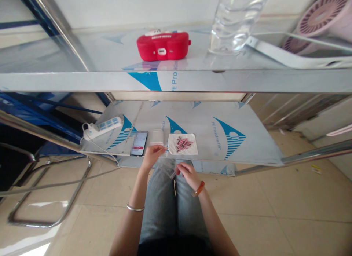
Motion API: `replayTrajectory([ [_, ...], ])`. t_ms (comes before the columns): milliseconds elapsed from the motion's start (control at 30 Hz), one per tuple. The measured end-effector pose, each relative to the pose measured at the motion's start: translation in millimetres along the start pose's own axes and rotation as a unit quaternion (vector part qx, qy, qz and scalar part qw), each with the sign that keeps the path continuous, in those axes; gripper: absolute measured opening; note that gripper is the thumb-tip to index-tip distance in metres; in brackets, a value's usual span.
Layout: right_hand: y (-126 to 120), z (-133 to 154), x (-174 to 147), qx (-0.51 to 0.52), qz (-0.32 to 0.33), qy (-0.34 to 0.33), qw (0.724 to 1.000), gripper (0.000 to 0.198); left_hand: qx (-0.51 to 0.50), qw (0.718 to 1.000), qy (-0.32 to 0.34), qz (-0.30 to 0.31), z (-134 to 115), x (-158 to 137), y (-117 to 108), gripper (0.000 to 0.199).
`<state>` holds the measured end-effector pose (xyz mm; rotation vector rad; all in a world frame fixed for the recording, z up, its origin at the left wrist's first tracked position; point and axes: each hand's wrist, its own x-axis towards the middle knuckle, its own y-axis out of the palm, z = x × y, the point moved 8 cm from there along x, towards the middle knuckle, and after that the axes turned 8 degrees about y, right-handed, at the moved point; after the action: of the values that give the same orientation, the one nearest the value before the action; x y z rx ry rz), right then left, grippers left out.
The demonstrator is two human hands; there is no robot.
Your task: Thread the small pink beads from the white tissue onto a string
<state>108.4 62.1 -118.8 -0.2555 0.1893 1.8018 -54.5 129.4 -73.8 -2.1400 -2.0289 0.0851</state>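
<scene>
My left hand point(153, 153) is at the front edge of the lower steel shelf point(220, 138), fingers pinched on a small clear plastic bag or film that is hard to make out. My right hand point(186, 172) is lower, over my lap, fingers closed on a thin small item, possibly the other end of that film. Just beyond the hands lies a white cloth point(182, 144) with a pile of small red-and-white pieces point(183, 143). A phone point(139, 143) lies left of it, and a pale packet point(157, 137) sits between them.
A white power strip point(103, 126) with its cable lies at the shelf's left. On the upper shelf point(176, 80) stand a red case point(163, 46), a clear water bottle point(236, 21) and a pink fan point(324, 17). A chrome chair frame point(49, 197) stands at left on the tiled floor.
</scene>
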Motion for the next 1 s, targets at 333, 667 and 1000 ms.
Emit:
replayTrajectory([
  [333,-19,-4,0,0.084,-0.088,-0.005,0.993,0.038,-0.034,0.995,-0.029,-0.092,9,-8,-6,0.033],
  [667,-35,-19,2,0.127,-0.167,0.018,0.978,0.038,-0.063,0.995,-0.029,0.072,7,-32,44,0.030],
  [1000,-40,-21,4,0.092,-0.176,-0.003,0.980,0.033,0.004,0.999,0.006,0.045,-6,-28,33,0.027],
])
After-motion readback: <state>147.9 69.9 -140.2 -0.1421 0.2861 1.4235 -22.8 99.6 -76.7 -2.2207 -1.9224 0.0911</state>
